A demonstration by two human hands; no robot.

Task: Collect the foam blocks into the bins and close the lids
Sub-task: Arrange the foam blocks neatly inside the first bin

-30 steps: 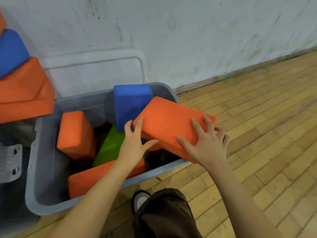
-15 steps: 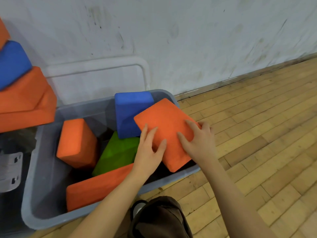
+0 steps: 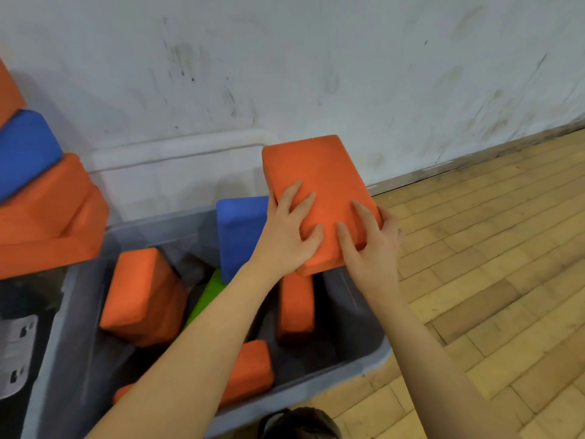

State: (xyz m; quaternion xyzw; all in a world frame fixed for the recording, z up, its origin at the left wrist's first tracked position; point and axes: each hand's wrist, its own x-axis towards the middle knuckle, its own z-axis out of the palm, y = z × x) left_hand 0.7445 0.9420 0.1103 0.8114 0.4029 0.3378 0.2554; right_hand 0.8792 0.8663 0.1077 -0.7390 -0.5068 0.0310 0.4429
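Note:
An orange foam block [image 3: 316, 172] is tilted above the far right part of the grey bin [image 3: 364, 362], its far end pointing at the wall. My left hand [image 3: 285, 236] grips its near left side with fingers spread on the top face. My right hand [image 3: 373, 248] grips its near right corner. Inside the bin lie a blue block [image 3: 240, 229], a green block [image 3: 209, 293] and three orange blocks: a large one on the left [image 3: 142, 296], an upright one [image 3: 296, 305] and a low one [image 3: 250, 369].
The bin's translucent lid [image 3: 177, 153] leans on the white wall behind it. At the left, orange blocks [image 3: 47, 217] and a blue block [image 3: 25, 147] are heaped over a second bin with a grey latch [image 3: 15, 353]. Wooden floor stretches to the right.
The held orange block has turned from lying across the bin's right rim to pointing away from me, and it is higher. Both hands moved with it.

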